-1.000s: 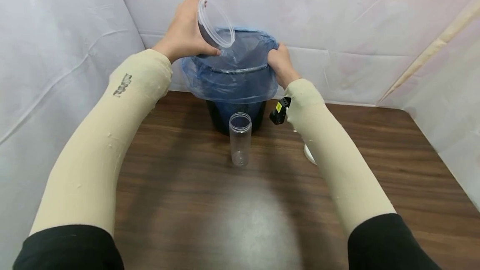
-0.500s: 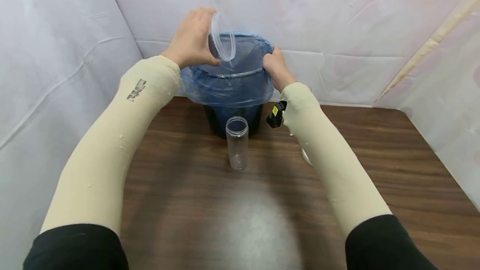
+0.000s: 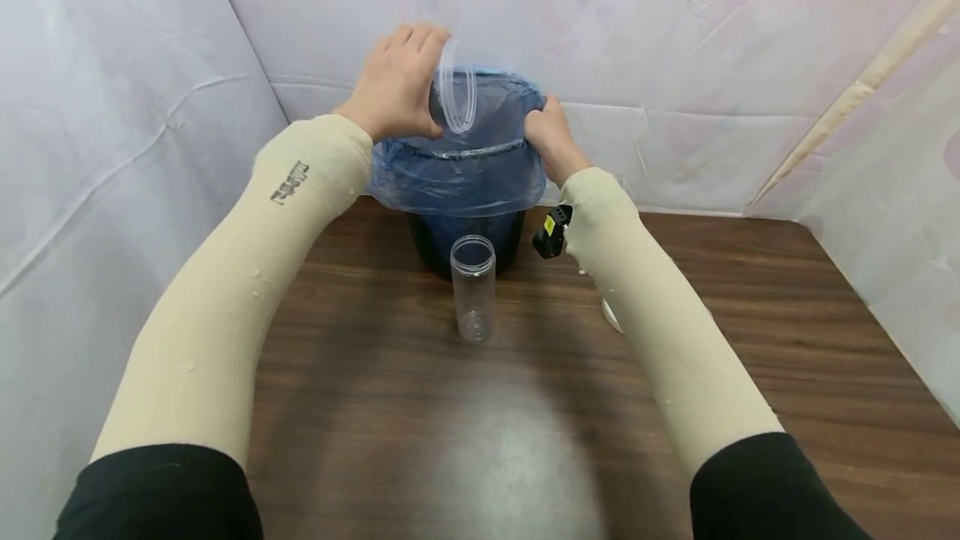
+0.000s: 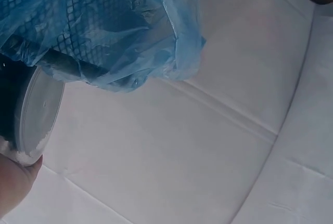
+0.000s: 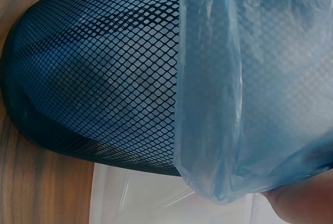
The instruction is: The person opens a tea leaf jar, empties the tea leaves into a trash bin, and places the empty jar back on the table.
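My left hand (image 3: 399, 88) holds a clear round plastic container (image 3: 447, 90) on its side over the bin, its open rim facing right. In the left wrist view, white residue lies along the lower edge of the container (image 4: 44, 104), beside the thumb. A blue translucent bag (image 3: 457, 182) lines the black mesh bin (image 3: 429, 242) and folds down over its rim. At the bin's right edge my right hand (image 3: 552, 136) grips the bag. The right wrist view has the mesh wall (image 5: 104, 78) close up, with part of the right hand (image 5: 307, 200) at the bag's edge.
An uncapped clear plastic jar (image 3: 475, 298) stands upright on the wooden table (image 3: 390, 407), just in front of the bin. A white round object (image 3: 611, 315) is partly hidden by the right forearm. White sheeting (image 3: 720, 140) rises behind the bin and at both sides.
My left hand has moved right and a little down in the view, turning the container's opening further to the right. The right hand keeps its grip on the bag.
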A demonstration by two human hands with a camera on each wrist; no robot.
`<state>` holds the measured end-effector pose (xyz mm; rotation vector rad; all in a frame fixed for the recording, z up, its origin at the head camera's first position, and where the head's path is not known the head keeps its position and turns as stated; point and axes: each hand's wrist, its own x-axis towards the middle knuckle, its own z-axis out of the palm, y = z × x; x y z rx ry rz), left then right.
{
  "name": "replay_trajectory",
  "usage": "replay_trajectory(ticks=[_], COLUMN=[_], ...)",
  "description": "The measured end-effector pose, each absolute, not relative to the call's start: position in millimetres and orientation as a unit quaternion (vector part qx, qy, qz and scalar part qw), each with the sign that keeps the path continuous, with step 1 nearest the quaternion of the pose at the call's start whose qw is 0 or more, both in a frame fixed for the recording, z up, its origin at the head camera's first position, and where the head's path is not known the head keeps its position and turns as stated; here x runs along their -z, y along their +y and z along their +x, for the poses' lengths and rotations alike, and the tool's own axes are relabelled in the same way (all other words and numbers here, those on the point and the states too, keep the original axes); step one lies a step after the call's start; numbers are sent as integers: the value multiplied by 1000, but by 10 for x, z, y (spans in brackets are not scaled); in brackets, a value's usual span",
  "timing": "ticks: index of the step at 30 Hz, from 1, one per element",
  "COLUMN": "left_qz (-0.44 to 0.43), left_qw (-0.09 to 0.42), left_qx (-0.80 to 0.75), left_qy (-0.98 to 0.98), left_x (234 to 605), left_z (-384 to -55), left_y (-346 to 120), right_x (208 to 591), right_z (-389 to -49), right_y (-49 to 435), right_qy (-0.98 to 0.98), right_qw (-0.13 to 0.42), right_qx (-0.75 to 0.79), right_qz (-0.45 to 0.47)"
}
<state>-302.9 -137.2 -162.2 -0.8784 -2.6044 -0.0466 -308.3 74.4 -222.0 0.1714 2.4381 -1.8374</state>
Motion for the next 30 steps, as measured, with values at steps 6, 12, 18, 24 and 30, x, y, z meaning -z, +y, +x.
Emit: replay_trajectory(ticks=[6, 12, 18, 24, 30], left_qz=[-324, -337, -344, -348, -346], left_qw=[194, 207, 215, 223, 220], left_qx=[-12, -23, -37, -40, -48], left_qy=[-926, -918, -913, -910, -911], left_x=[1644, 1671, 1687, 1674, 1668], left_z=[-3028, -3038, -3050, -3051, -3046], left_y=[-1348, -1323, -1309, -1299, -1300], right_x=[2226, 2225, 2231, 2224, 2225], right_z=[-3087, -3100, -3100, -3089, -3101], right_y=[753, 764, 766, 761, 754], right_qy=[796, 796, 796, 797, 800], right_qw=[37, 35, 36, 34, 30], right_qx=[601, 601, 601, 601, 597], right_qz=[57, 61, 60, 56, 56])
